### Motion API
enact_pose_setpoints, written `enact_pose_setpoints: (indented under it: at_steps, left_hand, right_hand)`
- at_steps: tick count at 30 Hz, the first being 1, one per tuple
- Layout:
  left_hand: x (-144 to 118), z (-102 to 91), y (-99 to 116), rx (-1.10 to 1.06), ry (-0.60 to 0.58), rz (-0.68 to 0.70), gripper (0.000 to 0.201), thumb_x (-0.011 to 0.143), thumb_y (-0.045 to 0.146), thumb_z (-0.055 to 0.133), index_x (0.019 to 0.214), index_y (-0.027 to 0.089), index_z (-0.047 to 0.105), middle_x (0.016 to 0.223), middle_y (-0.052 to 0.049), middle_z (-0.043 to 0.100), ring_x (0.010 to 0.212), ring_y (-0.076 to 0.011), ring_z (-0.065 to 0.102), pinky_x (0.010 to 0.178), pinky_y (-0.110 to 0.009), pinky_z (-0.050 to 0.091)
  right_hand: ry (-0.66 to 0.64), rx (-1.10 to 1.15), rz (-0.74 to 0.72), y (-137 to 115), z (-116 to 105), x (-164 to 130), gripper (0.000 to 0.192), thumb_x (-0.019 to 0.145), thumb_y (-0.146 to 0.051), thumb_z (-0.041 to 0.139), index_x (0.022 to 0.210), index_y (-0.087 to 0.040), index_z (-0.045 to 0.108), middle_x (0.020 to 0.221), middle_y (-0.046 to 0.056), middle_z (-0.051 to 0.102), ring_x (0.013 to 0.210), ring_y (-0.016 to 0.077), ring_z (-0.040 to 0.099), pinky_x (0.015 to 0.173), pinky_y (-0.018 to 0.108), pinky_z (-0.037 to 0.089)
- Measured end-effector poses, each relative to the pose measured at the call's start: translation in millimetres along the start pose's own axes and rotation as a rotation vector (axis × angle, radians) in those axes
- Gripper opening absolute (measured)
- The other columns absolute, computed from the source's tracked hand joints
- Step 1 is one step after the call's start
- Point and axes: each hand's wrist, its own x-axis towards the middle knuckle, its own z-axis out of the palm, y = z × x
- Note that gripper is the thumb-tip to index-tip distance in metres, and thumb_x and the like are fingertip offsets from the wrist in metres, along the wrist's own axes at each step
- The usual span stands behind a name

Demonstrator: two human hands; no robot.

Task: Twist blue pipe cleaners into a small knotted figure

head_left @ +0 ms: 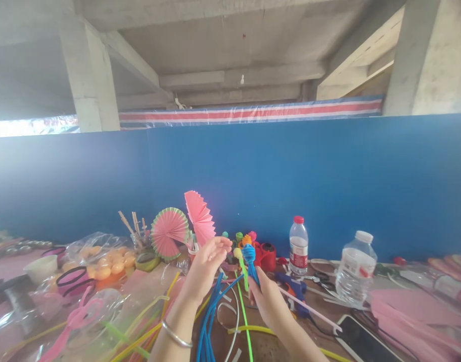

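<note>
My right hand (266, 296) is closed around the neck of a bundle of blue pipe cleaners (249, 254), just below its round wound head. Long blue stems (208, 322) trail down to the left of that hand. My left hand (211, 259), with a silver bangle at the wrist, is raised left of the blue head. Its fingers are stretched out, and nothing shows in them. Behind the blue head is a pale yellow ball on a light green stem (241, 259). Several small coloured balls (247, 239) stand farther back.
Pink folded paper fans (170, 232) stand at the back left, near a bag of orange balls (109, 261). Two plastic bottles, one red-capped (298, 246) and one white-capped (355, 269), stand right. A phone (366, 342) lies front right. A blue partition (290, 176) runs behind the cluttered table.
</note>
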Motion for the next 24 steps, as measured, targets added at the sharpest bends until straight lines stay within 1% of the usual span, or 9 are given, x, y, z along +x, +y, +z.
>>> enact_pose_setpoints:
  at_steps: [2, 5, 7, 10, 14, 17, 20, 22, 24]
  left_hand:
    - [-3, -1.4, 6, 0.056, -0.031, 0.008, 0.020, 0.088, 0.032, 0.055, 0.101, 0.018, 0.061, 0.108, -0.009, 0.065, 0.107, -0.0226, 0.060, 0.096, -0.037, 0.042]
    - [-7, -1.4, 15, 0.121, -0.089, 0.008, 0.020, 0.087, 0.032, 0.056, 0.102, 0.019, 0.062, 0.105, -0.008, 0.066, 0.104, -0.0217, 0.060, 0.094, -0.036, 0.042]
    - [-11, -2.2, 20, 0.178, -0.117, 0.015, 0.021, 0.088, 0.033, 0.055, 0.103, 0.020, 0.062, 0.105, -0.007, 0.067, 0.104, -0.0216, 0.060, 0.093, -0.035, 0.043]
    - [-15, -6.8, 26, 0.279, -0.130, 0.042, 0.023, 0.090, 0.037, 0.052, 0.105, 0.023, 0.061, 0.109, -0.007, 0.067, 0.106, -0.0211, 0.060, 0.092, -0.034, 0.045]
    - [-25, -14.6, 35, 0.347, -0.107, 0.097, 0.026, 0.089, 0.038, 0.052, 0.110, 0.024, 0.060, 0.114, -0.007, 0.066, 0.109, -0.0216, 0.060, 0.093, -0.033, 0.047]
    - [-37, -15.3, 46, 0.374, -0.094, 0.152, 0.026, 0.089, 0.037, 0.052, 0.110, 0.026, 0.061, 0.116, -0.008, 0.066, 0.108, -0.0222, 0.061, 0.089, -0.031, 0.051]
    - [-49, -10.3, 58, 0.399, -0.075, 0.277, 0.023, 0.089, 0.035, 0.053, 0.108, 0.028, 0.062, 0.109, -0.005, 0.069, 0.104, -0.0198, 0.064, 0.086, -0.025, 0.052]
    - [-55, -4.1, 64, 0.378, -0.074, 0.351, 0.021, 0.089, 0.034, 0.053, 0.106, 0.028, 0.063, 0.103, -0.004, 0.071, 0.099, -0.0187, 0.065, 0.086, -0.024, 0.051]
    - [-62, 4.1, 66, 0.372, -0.082, 0.360, 0.020, 0.089, 0.034, 0.052, 0.105, 0.028, 0.062, 0.101, -0.004, 0.071, 0.098, -0.0191, 0.065, 0.086, -0.024, 0.051]
  right_hand:
    - [-0.038, -0.137, 0.041, 15, 1, 4, 0.010, 0.086, -0.026, 0.056, 0.091, -0.020, 0.061, 0.075, 0.005, 0.069, 0.076, 0.0258, 0.067, 0.069, 0.030, 0.046]
    - [-0.078, -0.285, 0.063, 28, -10, 8, 0.014, 0.070, -0.026, 0.072, 0.080, -0.019, 0.065, 0.091, 0.009, 0.070, 0.092, 0.0324, 0.063, 0.076, 0.035, 0.044]
    - [-0.086, -0.326, 0.069, 34, -28, 10, 0.012, 0.076, -0.030, 0.066, 0.083, -0.020, 0.066, 0.094, 0.009, 0.070, 0.090, 0.0293, 0.065, 0.075, 0.033, 0.045]
    - [-0.050, -0.364, 0.115, 49, -64, 5, 0.027, 0.087, -0.035, 0.051, 0.108, -0.022, 0.062, 0.106, 0.008, 0.069, 0.093, 0.0245, 0.066, 0.076, 0.030, 0.047]
    - [-0.034, -0.486, 0.232, 95, -109, -38, 0.042, 0.078, -0.032, 0.056, 0.117, -0.019, 0.059, 0.115, 0.013, 0.066, 0.106, 0.0311, 0.061, 0.090, 0.036, 0.044]
    - [-0.038, -0.603, 0.362, 135, -128, -93, 0.075, 0.057, -0.027, 0.069, 0.130, -0.017, 0.052, 0.133, 0.020, 0.053, 0.123, 0.0447, 0.044, 0.099, 0.051, 0.034]
    - [-0.083, -0.642, 0.428, 159, -136, -136, 0.084, 0.053, -0.025, 0.069, 0.134, -0.016, 0.048, 0.134, 0.019, 0.052, 0.126, 0.0414, 0.042, 0.100, 0.045, 0.036]
    - [-0.088, -0.659, 0.440, 166, -140, -146, 0.085, 0.055, -0.030, 0.068, 0.135, -0.013, 0.046, 0.138, 0.020, 0.047, 0.130, 0.0398, 0.037, 0.102, 0.043, 0.033]
    - [-0.081, -0.666, 0.437, 168, -143, -144, 0.081, 0.059, -0.033, 0.067, 0.135, -0.012, 0.046, 0.136, 0.019, 0.048, 0.127, 0.0379, 0.039, 0.101, 0.042, 0.034]
